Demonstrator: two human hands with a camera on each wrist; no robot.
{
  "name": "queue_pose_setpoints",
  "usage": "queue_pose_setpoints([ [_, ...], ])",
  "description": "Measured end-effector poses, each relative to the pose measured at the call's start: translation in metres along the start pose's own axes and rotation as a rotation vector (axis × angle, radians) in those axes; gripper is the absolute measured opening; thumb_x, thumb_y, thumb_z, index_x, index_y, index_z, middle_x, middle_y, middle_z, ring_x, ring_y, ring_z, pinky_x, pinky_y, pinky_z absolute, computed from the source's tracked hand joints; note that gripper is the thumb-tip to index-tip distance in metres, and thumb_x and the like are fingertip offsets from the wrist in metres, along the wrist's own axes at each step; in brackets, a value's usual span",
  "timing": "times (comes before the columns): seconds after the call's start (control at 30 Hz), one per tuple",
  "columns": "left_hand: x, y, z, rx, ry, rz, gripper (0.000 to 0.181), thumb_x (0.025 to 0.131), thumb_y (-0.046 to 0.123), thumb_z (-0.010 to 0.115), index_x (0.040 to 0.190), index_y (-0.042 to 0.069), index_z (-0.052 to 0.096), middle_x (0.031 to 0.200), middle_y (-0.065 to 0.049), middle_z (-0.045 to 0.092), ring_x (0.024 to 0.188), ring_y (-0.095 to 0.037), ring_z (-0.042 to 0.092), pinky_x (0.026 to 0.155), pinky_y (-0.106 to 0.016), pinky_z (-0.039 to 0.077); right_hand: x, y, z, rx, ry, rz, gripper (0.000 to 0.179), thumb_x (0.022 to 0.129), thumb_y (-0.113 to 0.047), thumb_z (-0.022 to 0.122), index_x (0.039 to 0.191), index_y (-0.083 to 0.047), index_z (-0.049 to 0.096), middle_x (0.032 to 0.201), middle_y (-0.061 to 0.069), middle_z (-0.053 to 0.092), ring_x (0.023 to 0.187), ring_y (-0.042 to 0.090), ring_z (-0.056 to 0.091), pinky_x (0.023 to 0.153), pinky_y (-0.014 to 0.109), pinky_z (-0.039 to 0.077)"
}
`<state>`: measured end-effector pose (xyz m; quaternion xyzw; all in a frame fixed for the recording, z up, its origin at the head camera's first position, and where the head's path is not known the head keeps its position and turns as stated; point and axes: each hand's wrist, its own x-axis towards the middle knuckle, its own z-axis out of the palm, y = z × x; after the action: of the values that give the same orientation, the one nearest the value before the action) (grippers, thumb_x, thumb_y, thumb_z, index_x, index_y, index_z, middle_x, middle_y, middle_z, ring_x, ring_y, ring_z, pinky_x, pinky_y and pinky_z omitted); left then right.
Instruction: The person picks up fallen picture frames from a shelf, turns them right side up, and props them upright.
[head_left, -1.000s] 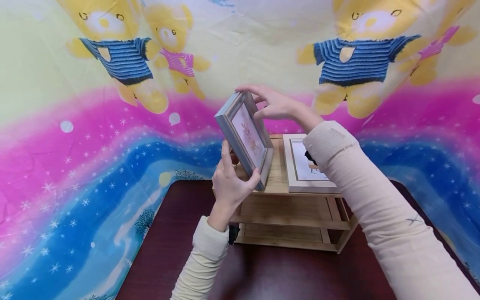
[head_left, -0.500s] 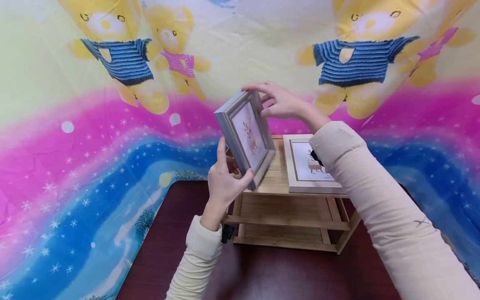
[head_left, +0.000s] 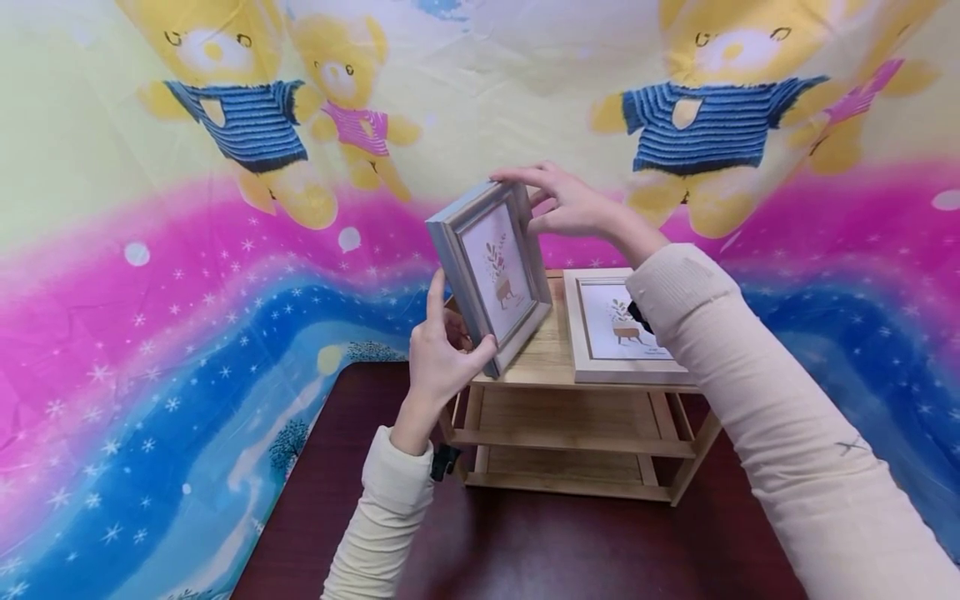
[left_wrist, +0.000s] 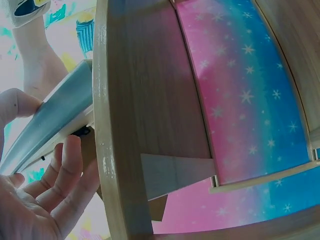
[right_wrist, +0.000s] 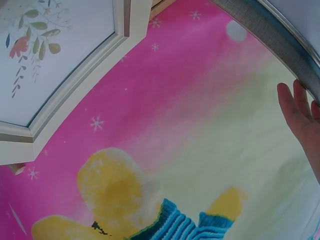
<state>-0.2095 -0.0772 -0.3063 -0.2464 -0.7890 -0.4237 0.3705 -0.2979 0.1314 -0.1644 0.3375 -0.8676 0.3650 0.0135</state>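
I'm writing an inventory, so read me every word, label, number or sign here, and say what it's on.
No words can be read.
White rectangular picture frame: lettering too small to read.
Grey rectangular picture frame: possible lettering, too small to read.
Cream fabric right sleeve: dark "X"-like mark.

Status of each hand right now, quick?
Left hand: holding the gray picture frame, near its bottom.
Right hand: holding the same gray picture frame, near its top.

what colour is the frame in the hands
The frame is grey with bluish sides, clearest in the head view.
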Motion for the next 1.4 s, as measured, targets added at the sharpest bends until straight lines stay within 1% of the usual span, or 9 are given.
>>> queue_pose_setpoints([
  [0.17, 0.0, -0.001, -0.004, -0.08, -0.042, -0.011, 0.088, 0.069, 0.012, 0.07, 0.142, 0.005, 0.022, 0.072, -0.012, 0.057, 0.051, -0.017, 0.058, 0.049, -0.028, 0.049, -0.002, 0.001, 0.0, -0.021, 0.011, 0.01, 0.072, 0.077, 0.004, 0.055, 0.14, -0.024, 0.036, 0.135, 0.015, 0.027, 0.111, 0.037, 0.046, 0.089, 0.047, 0.042],
  [0.27, 0.001, -0.002, -0.007, -0.13, -0.068, -0.01, 0.088, 0.07, 0.007, 0.069, 0.143, 0.005, 0.021, 0.072, -0.014, 0.057, 0.052, -0.019, 0.058, 0.049, -0.031, 0.05, -0.002, 0.001, 0.0, -0.029, 0.021, 0.011, 0.072, 0.077, 0.005, 0.054, 0.141, -0.021, 0.034, 0.136, 0.015, 0.028, 0.11, 0.038, 0.047, 0.088, 0.047, 0.043],
  [0.43, 0.005, -0.004, -0.01, -0.178, -0.112, -0.026, 0.089, 0.069, 0.002, 0.067, 0.144, 0.008, 0.019, 0.071, -0.015, 0.06, 0.052, -0.019, 0.058, 0.046, -0.031, 0.048, -0.003, 0.003, -0.001, -0.006, 0.048, 0.03, 0.074, 0.076, 0.008, 0.052, 0.142, -0.017, 0.031, 0.131, 0.015, 0.039, 0.106, 0.034, 0.051, 0.083, 0.044, 0.046],
  [0.63, 0.009, -0.007, -0.014, -0.148, -0.144, -0.044, 0.09, 0.069, 0.004, 0.067, 0.144, 0.007, 0.017, 0.074, -0.014, 0.062, 0.052, -0.016, 0.057, 0.046, -0.025, 0.047, -0.006, 0.004, -0.003, 0.037, 0.074, 0.059, 0.072, 0.078, 0.01, 0.05, 0.142, -0.02, 0.033, 0.119, 0.017, 0.042, 0.106, 0.032, 0.051, 0.083, 0.042, 0.047],
  [0.87, 0.012, -0.011, -0.018, -0.164, -0.165, -0.076, 0.089, 0.069, 0.003, 0.066, 0.144, 0.006, 0.018, 0.077, -0.016, 0.063, 0.055, -0.02, 0.058, 0.05, -0.03, 0.049, -0.01, 0.007, -0.002, 0.082, 0.058, 0.022, 0.073, 0.08, 0.013, 0.049, 0.143, -0.017, 0.03, 0.134, 0.016, 0.038, 0.111, 0.037, 0.05, 0.086, 0.044, 0.046],
  [1.07, 0.016, -0.014, -0.02, -0.193, -0.182, -0.134, 0.091, 0.067, -0.002, 0.068, 0.144, 0.007, 0.019, 0.077, -0.019, 0.061, 0.057, -0.025, 0.058, 0.052, -0.031, 0.048, -0.012, 0.01, 0.0, 0.081, 0.07, 0.026, 0.074, 0.08, 0.014, 0.048, 0.143, -0.019, 0.029, 0.132, 0.019, 0.039, 0.112, 0.038, 0.049, 0.087, 0.045, 0.045],
  [1.13, 0.017, -0.013, -0.021, -0.202, -0.182, -0.152, 0.091, 0.067, -0.004, 0.068, 0.143, 0.006, 0.019, 0.076, -0.021, 0.059, 0.058, -0.028, 0.058, 0.052, -0.033, 0.048, -0.013, 0.01, 0.0, 0.067, 0.079, 0.026, 0.074, 0.08, 0.014, 0.048, 0.143, -0.019, 0.029, 0.132, 0.019, 0.04, 0.111, 0.039, 0.05, 0.087, 0.046, 0.046],
  [1.33, 0.02, 0.013, -0.033, -0.215, -0.192, -0.16, 0.081, 0.068, -0.009, 0.064, 0.138, -0.005, 0.023, 0.076, -0.028, 0.056, 0.06, -0.037, 0.057, 0.057, -0.041, 0.048, -0.016, 0.011, 0.002, 0.03, 0.114, 0.03, 0.074, 0.081, 0.011, 0.051, 0.143, -0.022, 0.03, 0.127, 0.02, 0.044, 0.107, 0.037, 0.053, 0.084, 0.044, 0.047],
  [1.4, 0.02, 0.017, -0.036, -0.215, -0.193, -0.167, 0.077, 0.069, -0.009, 0.062, 0.135, -0.004, 0.024, 0.076, -0.029, 0.056, 0.061, -0.038, 0.057, 0.059, -0.042, 0.049, -0.017, 0.011, 0.003, 0.03, 0.131, 0.03, 0.073, 0.08, 0.011, 0.052, 0.142, -0.022, 0.032, 0.124, 0.018, 0.045, 0.104, 0.035, 0.054, 0.082, 0.043, 0.048],
])
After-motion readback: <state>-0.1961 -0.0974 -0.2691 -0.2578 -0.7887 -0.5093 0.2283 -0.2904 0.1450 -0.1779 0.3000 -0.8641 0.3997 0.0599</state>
